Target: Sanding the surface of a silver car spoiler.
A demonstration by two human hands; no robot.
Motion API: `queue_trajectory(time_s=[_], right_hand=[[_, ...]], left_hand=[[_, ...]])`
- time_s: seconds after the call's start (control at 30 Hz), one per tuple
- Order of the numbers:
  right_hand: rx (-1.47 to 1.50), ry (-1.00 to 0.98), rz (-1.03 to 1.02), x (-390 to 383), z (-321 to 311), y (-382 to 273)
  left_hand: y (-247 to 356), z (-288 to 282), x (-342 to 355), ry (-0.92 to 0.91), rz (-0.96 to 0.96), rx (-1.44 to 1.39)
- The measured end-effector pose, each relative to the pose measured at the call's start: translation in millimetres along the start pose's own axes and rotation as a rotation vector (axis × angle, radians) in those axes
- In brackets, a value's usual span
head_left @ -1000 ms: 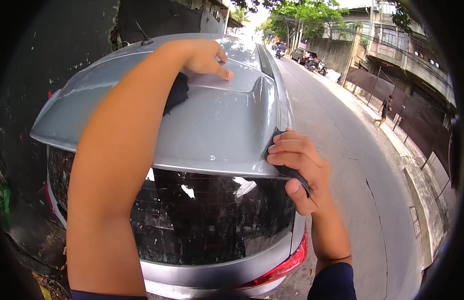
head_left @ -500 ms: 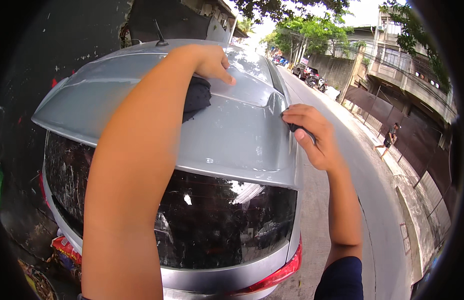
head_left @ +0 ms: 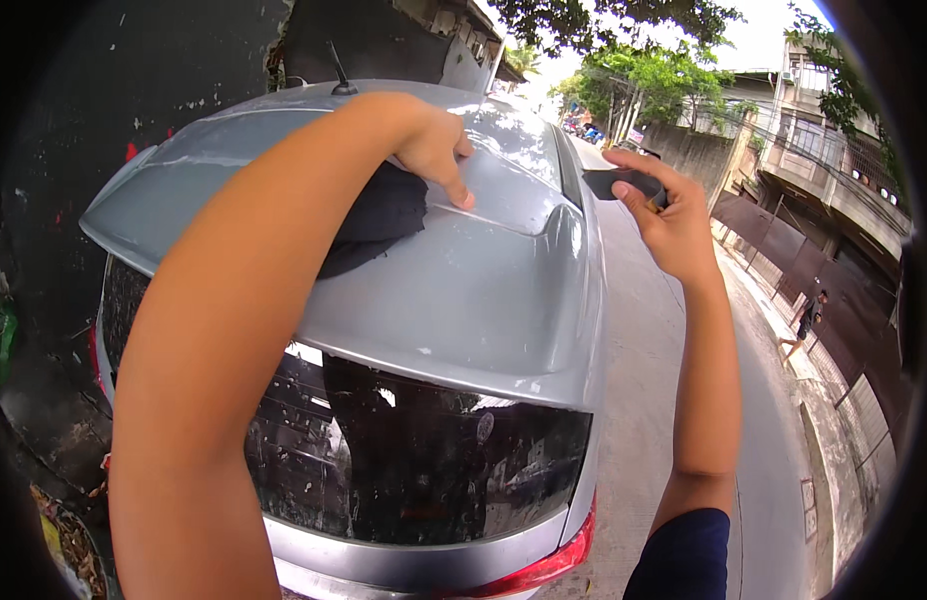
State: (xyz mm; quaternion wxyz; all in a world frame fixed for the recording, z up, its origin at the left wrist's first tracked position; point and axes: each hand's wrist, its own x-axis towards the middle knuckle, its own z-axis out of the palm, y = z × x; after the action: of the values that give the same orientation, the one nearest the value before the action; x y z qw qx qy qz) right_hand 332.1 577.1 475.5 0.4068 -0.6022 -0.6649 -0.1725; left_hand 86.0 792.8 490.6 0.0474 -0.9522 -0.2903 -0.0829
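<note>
Fingers differ side to side: left hand [head_left: 436,148] has one digit reaching down to the panel, the others bent and partly hidden; right hand [head_left: 677,225] is clamped, thumb against fingers, on a dark block [head_left: 639,187].

Sweep from left. Dark wall [head_left: 134,90] runs beside the silver car [head_left: 484,335]. Roof antenna [head_left: 342,75] stands beyond the left forearm. Black cloth [head_left: 384,215] lies bunched on the rear spoiler [head_left: 454,290], next to the left hand, partly behind the forearm. Can't tell if that hand grips it or just leans over it. Left fingertip sits at the pale crease ahead of the spoiler; looks like contact. Rear window [head_left: 414,460] below, dark, with reflections; red tail light [head_left: 556,562] at the lower right corner.

Right of that: block is clear of the paint, near the roof's right edge, road [head_left: 649,350] below. Pedestrian [head_left: 810,315] well apart on the far side.

My read: surface work on the spoiler and roof edge, wiping or sanding, can't tell which, between strokes. Next move calls for landing the block flat on the right edge, even pressure, left hand as brace, cloth out of the stroke path.
</note>
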Motion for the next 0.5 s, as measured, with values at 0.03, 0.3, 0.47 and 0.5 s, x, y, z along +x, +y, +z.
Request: queue_trajectory(time_s=[0.03, 0.3, 0.47, 0.5], right_hand=[[0.022, 0.003, -0.013, 9.2, 3.5, 8.2], [0.082, -0.169, -0.317, 19.5, 19.6, 45.4], [0.021, -0.268, -0.266, 5.3, 18.1, 37.4], [-0.025, -0.307, -0.313, 3.0, 18.7, 33.8]], left_hand=[[-2.9, -7.3, -6.1, -0.001, -0.021, 0.014], [-29.5, -6.0, -25.8, -0.013, 0.187, -0.175], [-43.2, 24.2, -26.5, 0.218, 0.281, -0.300], [-48.0, 28.5, -25.7, 0.230, 0.298, -0.358]])
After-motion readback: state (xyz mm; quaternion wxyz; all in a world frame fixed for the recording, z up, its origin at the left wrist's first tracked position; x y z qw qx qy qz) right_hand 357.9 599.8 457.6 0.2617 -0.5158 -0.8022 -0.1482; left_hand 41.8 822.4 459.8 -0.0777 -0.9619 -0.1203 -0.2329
